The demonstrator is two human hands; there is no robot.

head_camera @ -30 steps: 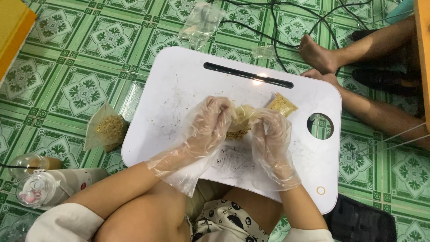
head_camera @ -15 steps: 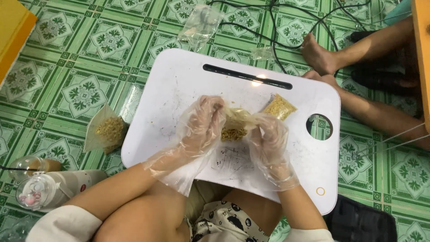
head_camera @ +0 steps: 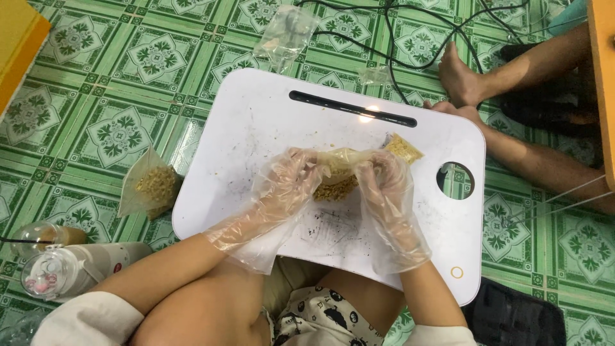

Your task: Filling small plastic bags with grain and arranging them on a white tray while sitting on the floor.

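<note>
A: How are the hands seen?

B: Both are covered by loose clear plastic gloves. The left hand (head_camera: pixel 291 186) is curled, its fingers closed on the left side of a small clear bag of yellowish grain (head_camera: pixel 336 176) at the centre of the frame. The right hand (head_camera: pixel 384 192) is likewise closed on the bag's right side, so the bag is pinched between the two.

A: On what is it held?

B: Just above a white lap tray (head_camera: pixel 256 128), speckled with crumbs, which is laid over a green patterned tile floor (head_camera: pixel 115 96).

A: What else is seen?

B: A second small packet of grain (head_camera: pixel 403 147) is lying on the tray just right of the hands. A larger bag of grain (head_camera: pixel 150 186) is set on the floor at left. Bottles (head_camera: pixel 70 269) are found at lower left, black cables (head_camera: pixel 410 38) at top, and another person's bare feet (head_camera: pixel 461 77) at upper right.
</note>
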